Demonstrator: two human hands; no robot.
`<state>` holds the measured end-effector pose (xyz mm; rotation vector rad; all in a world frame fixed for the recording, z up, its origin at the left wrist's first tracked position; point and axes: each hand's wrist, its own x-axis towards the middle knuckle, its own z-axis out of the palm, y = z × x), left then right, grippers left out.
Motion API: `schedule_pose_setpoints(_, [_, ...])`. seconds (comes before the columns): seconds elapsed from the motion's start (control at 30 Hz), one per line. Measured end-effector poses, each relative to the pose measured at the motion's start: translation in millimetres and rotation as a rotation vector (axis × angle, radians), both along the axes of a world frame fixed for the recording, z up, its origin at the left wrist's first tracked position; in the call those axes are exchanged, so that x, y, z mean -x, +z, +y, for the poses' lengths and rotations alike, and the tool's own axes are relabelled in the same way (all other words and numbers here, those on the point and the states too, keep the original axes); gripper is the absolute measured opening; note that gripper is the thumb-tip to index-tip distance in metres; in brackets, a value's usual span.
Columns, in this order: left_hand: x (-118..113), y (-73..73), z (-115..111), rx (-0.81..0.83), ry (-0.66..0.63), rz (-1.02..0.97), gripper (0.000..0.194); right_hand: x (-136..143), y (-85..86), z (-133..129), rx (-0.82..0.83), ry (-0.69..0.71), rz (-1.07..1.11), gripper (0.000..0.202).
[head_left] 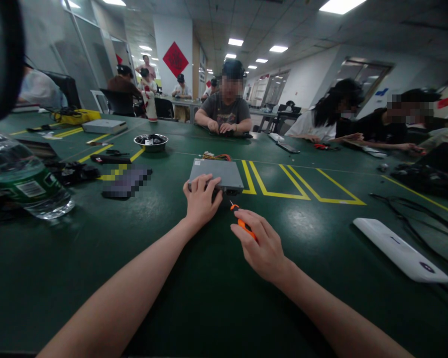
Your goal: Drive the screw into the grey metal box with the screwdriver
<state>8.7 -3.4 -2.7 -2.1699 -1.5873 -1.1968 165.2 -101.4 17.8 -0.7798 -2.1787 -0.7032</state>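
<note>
- The metal box (217,172) is lying flat on the tabletop (194,308), wires (217,156) sticking out behind it.
- The left hand (202,200)'s fingers are gripping the metal box's near edge.
- The right hand (261,241)'s fingers are gripping an orange screwdriver (246,228), its tip pointing toward the metal box.

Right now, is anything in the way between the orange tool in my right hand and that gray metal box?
Nothing visible stands between the orange tool and the gray metal box. The left hand touches the box's near edge, left of the tool's tip.
</note>
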Motion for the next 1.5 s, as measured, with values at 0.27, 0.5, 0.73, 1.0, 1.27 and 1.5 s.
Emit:
schedule_pose_setpoints(0.27, [-0.8,-0.4,-0.1,-0.008,0.011,0.003,0.033,-0.8,1.5,0.0,0.026,-0.031,0.007,0.022])
schedule_pose_setpoints(0.5, [-0.1,0.6,-0.9,0.001,0.003,-0.001,0.034,-0.3,0.5,-1.4,0.099,-0.009,0.083,0.024])
schedule_pose_setpoints(0.73, [0.1,1.3,-1.5,0.01,0.0,0.002,0.034,-2.6,-0.7,0.3,0.042,0.024,0.037,0.031])
schedule_pose_setpoints(1.0, [0.0,2.0,-1.9,0.022,-0.01,-0.003,0.035,-3.9,1.4,0.4,0.022,-0.058,0.044,0.025])
schedule_pose_setpoints(1.27, [-0.1,1.0,-1.0,0.013,-0.006,-0.007,0.035,-3.1,-0.6,1.5,0.086,-0.007,0.107,0.031])
schedule_pose_setpoints(1.5, [0.3,0.9,-1.2,0.017,-0.006,-0.003,0.035,-2.1,-2.1,-1.0,0.055,0.014,0.082,0.036])
